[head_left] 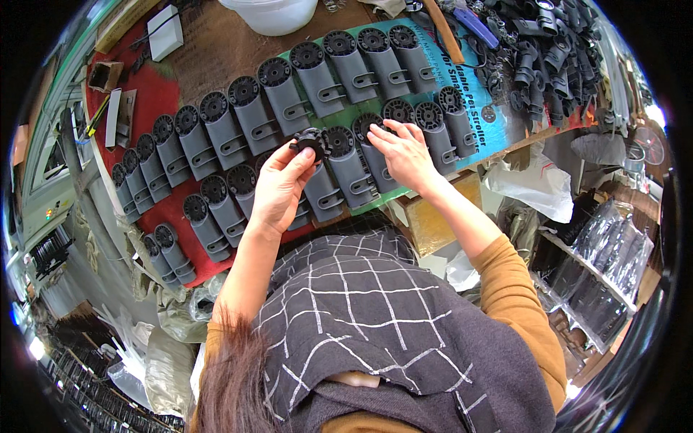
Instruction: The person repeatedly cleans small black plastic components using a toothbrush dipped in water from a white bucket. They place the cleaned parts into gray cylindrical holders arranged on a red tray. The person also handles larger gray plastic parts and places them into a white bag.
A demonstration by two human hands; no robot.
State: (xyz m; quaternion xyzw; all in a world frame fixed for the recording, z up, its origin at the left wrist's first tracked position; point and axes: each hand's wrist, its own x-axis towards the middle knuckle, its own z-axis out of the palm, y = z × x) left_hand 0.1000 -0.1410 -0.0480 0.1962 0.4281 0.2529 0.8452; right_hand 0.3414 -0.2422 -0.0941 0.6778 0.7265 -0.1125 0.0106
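My left hand (280, 189) pinches a loose black round plastic cap (312, 146) with a toothed rim, held above the near row of grey tubes. My right hand (406, 157) reaches over that row with its fingers stretched out and somewhat bent. Its fingertips are at the black disc top of a grey tube (377, 167); whether they press on it I cannot tell. Grey tubes with slotted tabs and black spoked disc ends lie in two long rows, such as this tube (317, 84) in the far row. My left hand hides part of the near row.
A heap of black plastic fittings (556, 65) lies at the far right of the table, near an orange-brown handle (442, 30). At the back stand a white tub (271, 16) and a white box (164, 34). Plastic-wrapped goods (603, 252) fill a rack at right.
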